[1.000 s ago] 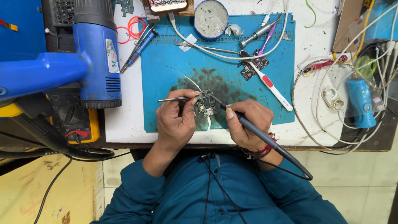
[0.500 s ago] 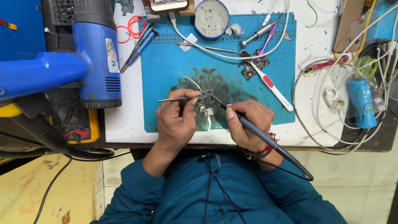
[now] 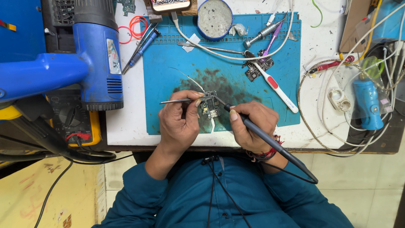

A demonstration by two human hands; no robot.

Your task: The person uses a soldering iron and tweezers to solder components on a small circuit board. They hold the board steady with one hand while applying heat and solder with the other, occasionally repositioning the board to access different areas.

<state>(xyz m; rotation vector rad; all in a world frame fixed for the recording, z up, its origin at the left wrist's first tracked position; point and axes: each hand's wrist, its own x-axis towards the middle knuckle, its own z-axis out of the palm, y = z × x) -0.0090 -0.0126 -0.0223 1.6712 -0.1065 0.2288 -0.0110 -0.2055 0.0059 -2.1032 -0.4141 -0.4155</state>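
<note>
Soldering step under way near the blue mat's (image 3: 168,109) front edge. Left hand (image 3: 179,122) pinches tweezers (image 3: 175,101) at the small circuit board (image 3: 209,107); right hand (image 3: 251,126) grips soldering iron (image 3: 270,141), tip on board. Next move likely needs a steady tip.

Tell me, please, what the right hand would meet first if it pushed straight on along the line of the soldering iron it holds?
The right hand aims its soldering iron up-left, so it would probably first meet the small circuit board at the tip, with the left hand and its tweezers just beyond.
</note>
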